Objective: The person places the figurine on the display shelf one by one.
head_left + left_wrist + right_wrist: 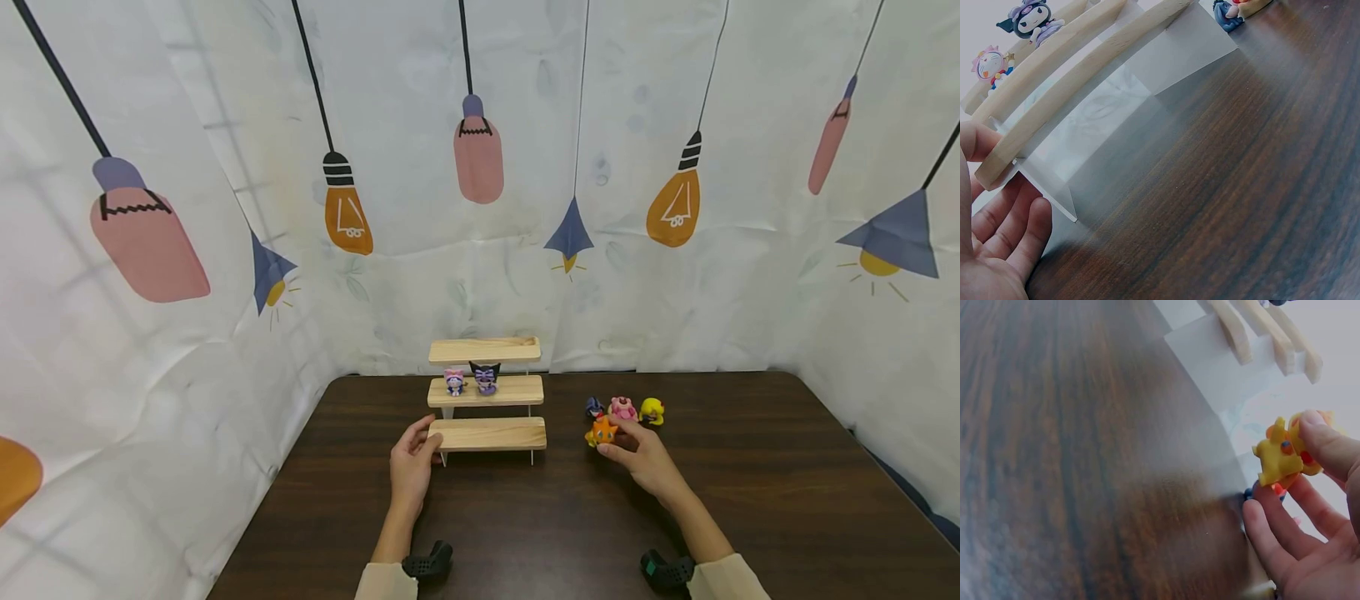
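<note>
A three-step wooden display stand (491, 435) with clear side supports stands toward the back of the table. My left hand (409, 473) holds the left end of its lowest shelf, thumb on the board and the other fingers around and below the end, as the left wrist view shows. Between thumb and fingers, my right hand (651, 465) pinches an orange-and-yellow toy figurine (1277, 456) to the right of the stand. Just behind that figurine are a dark blue figurine (594, 407), a pink figurine (623, 407) and a yellow figurine (652, 411).
On the middle shelf sit a pink-and-white figurine (454, 382) and a black-and-purple figurine (486, 380). The dark wood table (525, 517) runs back to a white curtain (420, 300) printed with lamps, which also hangs along both sides.
</note>
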`<state>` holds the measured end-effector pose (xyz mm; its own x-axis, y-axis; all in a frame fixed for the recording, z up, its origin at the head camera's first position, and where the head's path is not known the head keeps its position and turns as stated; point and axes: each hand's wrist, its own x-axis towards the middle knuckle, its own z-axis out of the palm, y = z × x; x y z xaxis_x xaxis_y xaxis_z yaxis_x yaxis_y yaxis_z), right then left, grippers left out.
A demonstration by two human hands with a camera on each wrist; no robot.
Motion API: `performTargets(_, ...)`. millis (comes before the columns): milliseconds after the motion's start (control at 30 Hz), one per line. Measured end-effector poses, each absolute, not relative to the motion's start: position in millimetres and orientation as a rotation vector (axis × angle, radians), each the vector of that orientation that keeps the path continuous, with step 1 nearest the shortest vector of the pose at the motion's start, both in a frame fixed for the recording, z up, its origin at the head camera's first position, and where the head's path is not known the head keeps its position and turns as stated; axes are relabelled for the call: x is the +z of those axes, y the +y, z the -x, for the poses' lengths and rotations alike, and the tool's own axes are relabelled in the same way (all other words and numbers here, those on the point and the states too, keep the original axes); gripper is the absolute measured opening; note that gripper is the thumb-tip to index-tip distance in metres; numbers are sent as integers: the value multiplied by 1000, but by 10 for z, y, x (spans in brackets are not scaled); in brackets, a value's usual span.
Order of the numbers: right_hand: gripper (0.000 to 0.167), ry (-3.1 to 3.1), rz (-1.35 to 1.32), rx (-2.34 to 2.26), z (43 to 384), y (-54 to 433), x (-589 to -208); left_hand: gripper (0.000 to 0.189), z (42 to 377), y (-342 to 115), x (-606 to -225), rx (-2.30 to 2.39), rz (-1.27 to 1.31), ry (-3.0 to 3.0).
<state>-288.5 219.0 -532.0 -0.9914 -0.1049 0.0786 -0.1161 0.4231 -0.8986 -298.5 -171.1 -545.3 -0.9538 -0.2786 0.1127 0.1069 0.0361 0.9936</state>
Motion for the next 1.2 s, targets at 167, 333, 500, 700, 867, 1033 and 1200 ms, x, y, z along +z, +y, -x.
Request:
performTargets(167,62,-2644,-179,1650,2881,2184,-5301,36,3003,-1707,-5506,-1973,-157,-2027)
performTargets(333,62,-2651,-176,1638,2872,2183,-5282,37,3011,-1711,-5519,-1970,-155,-2034)
performTargets(500,62,-2646,-181,1636,2878,2185,-5264,37,2995,-1715,-5472,-1992,-175,-2042)
performTargets(700,62,-2646,-180,1620,2879,2177,-5237,38,2853,-1667,-5245,-1980,-129,-2063)
performTargets(867,61,-2601,-230,1642,2869,2167,-5212,39,2829,-1657,-5217,-1967,-108,-2067)
performTargets(1033,57,-2541,-281,1687,2845,2146,-5179,38,2937,-1694,-5382,-1986,-153,-2051)
performTargets(1200,56,-2506,-312,1693,2833,2126,-5146,37,3005,-1709,-5506,-1965,-152,-2040)
